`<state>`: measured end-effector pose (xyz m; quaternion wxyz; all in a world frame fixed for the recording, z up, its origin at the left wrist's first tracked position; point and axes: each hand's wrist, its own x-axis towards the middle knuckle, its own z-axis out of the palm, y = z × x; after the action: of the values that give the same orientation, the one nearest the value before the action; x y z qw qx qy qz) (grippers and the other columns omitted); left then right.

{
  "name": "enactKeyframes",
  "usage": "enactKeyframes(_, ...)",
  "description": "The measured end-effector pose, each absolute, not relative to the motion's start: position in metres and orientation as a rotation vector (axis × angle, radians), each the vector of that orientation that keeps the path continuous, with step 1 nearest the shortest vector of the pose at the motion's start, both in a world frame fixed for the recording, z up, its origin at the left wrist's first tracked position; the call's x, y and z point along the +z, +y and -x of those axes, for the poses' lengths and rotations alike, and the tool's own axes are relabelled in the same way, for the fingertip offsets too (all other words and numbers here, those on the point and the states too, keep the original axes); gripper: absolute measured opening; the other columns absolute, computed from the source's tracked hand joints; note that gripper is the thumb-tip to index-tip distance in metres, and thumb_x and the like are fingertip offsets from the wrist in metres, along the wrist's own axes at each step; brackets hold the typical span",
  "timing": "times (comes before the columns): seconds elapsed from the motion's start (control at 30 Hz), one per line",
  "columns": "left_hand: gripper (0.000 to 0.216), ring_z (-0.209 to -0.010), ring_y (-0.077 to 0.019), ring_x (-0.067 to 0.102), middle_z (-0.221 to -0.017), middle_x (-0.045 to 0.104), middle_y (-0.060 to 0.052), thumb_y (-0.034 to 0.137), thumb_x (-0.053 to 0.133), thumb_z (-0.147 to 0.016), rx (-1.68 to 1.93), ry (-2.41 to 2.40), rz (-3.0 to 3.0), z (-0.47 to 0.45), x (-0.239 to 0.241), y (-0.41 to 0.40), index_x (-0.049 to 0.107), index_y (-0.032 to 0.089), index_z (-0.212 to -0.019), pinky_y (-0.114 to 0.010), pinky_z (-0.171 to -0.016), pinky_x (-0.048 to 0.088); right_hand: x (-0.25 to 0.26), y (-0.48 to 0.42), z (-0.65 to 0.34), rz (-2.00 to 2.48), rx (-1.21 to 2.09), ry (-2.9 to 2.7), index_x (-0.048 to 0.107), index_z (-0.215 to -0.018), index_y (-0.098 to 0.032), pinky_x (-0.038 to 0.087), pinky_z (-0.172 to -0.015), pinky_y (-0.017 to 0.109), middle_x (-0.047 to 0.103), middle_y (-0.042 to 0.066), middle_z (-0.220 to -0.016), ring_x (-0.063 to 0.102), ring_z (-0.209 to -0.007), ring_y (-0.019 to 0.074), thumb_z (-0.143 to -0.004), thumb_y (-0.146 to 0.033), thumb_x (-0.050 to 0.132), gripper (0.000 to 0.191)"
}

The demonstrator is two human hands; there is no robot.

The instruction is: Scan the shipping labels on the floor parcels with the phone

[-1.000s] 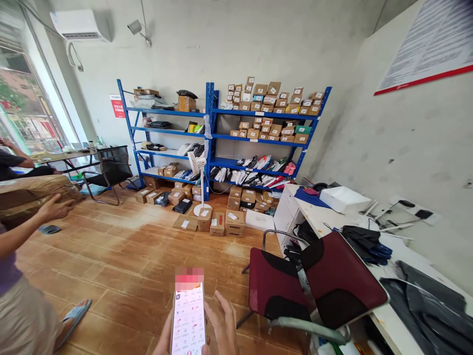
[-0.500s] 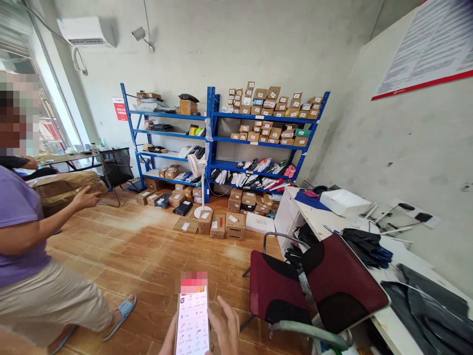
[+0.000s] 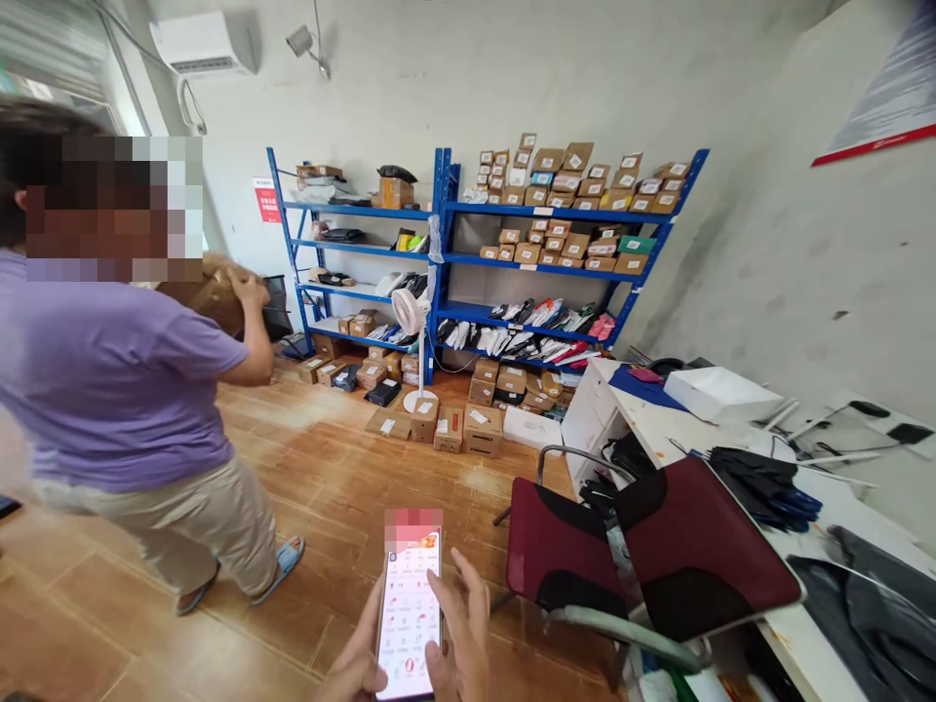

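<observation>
A smartphone (image 3: 409, 614) with a lit white and red screen is upright at the bottom middle of the view. My left hand (image 3: 358, 663) grips its left edge from below. My right hand (image 3: 462, 634) rests along its right edge, fingers spread and bent toward the screen, thumb near the bottom of the display. Both hands are cut off by the lower frame edge.
A person in a purple shirt (image 3: 117, 370) stands at the left, carrying a big brown parcel (image 3: 215, 288). A dark red chair (image 3: 643, 556) stands right of me beside a white desk (image 3: 658, 434). Blue shelves (image 3: 439, 263) with boxes line the back wall; cartons (image 3: 449, 424) lie on the floor.
The person in purple has walked in from the left and lifted the brown parcel higher. My view shifted left, and the phone has risen slightly with my right hand closer to it.
</observation>
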<state>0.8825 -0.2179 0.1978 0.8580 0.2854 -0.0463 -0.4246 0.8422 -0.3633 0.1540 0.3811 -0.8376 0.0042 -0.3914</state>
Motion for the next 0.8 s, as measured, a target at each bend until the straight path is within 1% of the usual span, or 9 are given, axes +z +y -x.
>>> enactKeyframes(0.13,0.111,-0.127,-0.0269,0.045,-0.131,0.058,-0.006,0.01,0.053,-0.059,-0.906,-0.096,-0.624,-0.878,0.21,-0.212,-0.017,0.023,-0.145,-0.035,-0.095,0.04,0.171,-0.363,-0.837,2.168,-0.948,-0.052,0.048,-0.132,-0.036,0.037,-0.097,0.056,0.019,0.007,-0.15,0.034,-0.128,0.0365,-0.093,-0.056,0.026,0.05)
enactKeyframes(0.27,0.108,-0.124,-0.0259,0.047,-0.132,0.056,-0.006,0.011,0.054,-0.062,-0.879,-0.109,-0.707,-0.877,0.211,-0.205,-0.011,0.024,-0.147,-0.034,-0.092,0.043,0.188,-0.363,-0.833,2.265,-0.86,-0.233,0.047,-0.134,-0.034,0.03,-0.099,0.062,0.007,0.006,-0.154,0.025,-0.131,0.0399,-0.092,-0.054,0.03,0.05)
enactKeyframes(0.33,0.108,-0.118,-0.0264,0.051,-0.135,0.053,-0.007,0.011,0.054,-0.062,-0.902,-0.116,-0.72,-0.876,0.212,-0.202,-0.012,0.027,-0.147,-0.035,-0.088,0.045,0.195,-0.362,-0.83,2.302,-0.792,-0.289,0.047,-0.135,-0.034,0.028,-0.101,0.062,0.001,0.004,-0.156,0.022,-0.132,0.0401,-0.092,-0.051,0.033,0.048)
enactKeyframes(0.4,0.109,-0.106,-0.028,0.058,-0.137,0.051,-0.009,0.013,0.054,-0.063,-0.945,-0.128,-0.741,-0.875,0.216,-0.199,-0.014,0.03,-0.146,-0.036,-0.078,0.049,0.199,-0.359,-0.828,2.288,-0.746,-0.286,0.044,-0.137,-0.034,0.025,-0.103,0.062,0.002,0.004,-0.156,0.02,-0.134,0.0395,-0.093,-0.05,0.033,0.048)
enactKeyframes(0.5,0.107,-0.099,-0.0302,0.061,-0.137,0.05,-0.011,0.013,0.052,-0.063,-0.967,-0.114,-0.81,-0.873,0.224,-0.196,-0.013,0.032,-0.145,-0.037,-0.068,0.052,0.199,-0.352,-0.827,2.087,-0.709,-0.152,0.032,-0.143,-0.031,0.022,-0.107,0.06,0.014,0.009,-0.154,0.021,-0.136,0.0366,-0.092,-0.049,0.036,0.054)
enactKeyframes(0.57,0.106,-0.104,-0.0315,0.059,-0.139,0.048,-0.011,0.012,0.052,-0.062,-0.944,-0.092,-0.844,-0.872,0.23,-0.194,-0.009,0.03,-0.146,-0.038,-0.068,0.053,0.199,-0.348,-0.83,1.811,-0.597,-0.006,0.026,-0.144,-0.029,0.029,-0.107,0.054,0.029,0.012,-0.149,0.032,-0.133,0.0322,-0.092,-0.047,0.04,0.057)
enactKeyframes(0.63,0.104,-0.107,-0.0324,0.057,-0.14,0.046,-0.011,0.013,0.052,-0.062,-0.932,-0.083,-0.855,-0.871,0.233,-0.192,-0.006,0.03,-0.147,-0.039,-0.068,0.054,0.202,-0.345,-0.835,1.522,-0.393,0.102,0.037,-0.136,-0.025,0.041,-0.097,0.046,0.05,0.013,-0.135,0.049,-0.12,0.0287,-0.09,-0.047,0.044,0.052)
enactKeyframes(0.7,0.102,-0.106,-0.0317,0.058,-0.138,0.048,-0.011,0.013,0.052,-0.062,-0.928,-0.079,-0.853,-0.871,0.232,-0.19,-0.004,0.03,-0.146,-0.038,-0.068,0.055,0.208,-0.344,-0.841,1.327,-0.198,0.154,0.055,-0.115,-0.021,0.049,-0.083,0.04,0.066,0.01,-0.108,0.061,-0.098,0.0262,-0.082,-0.046,0.055,0.042)
enactKeyframes(0.8,0.101,-0.097,-0.029,0.06,-0.136,0.05,-0.011,0.013,0.051,-0.062,-0.926,-0.074,-0.848,-0.871,0.226,-0.189,-0.002,0.031,-0.147,-0.038,-0.066,0.055,0.219,-0.344,-0.847,1.232,-0.082,0.199,0.064,-0.092,-0.02,0.049,-0.073,0.035,0.07,0.004,-0.085,0.062,-0.08,0.0233,-0.063,-0.035,0.071,0.033)
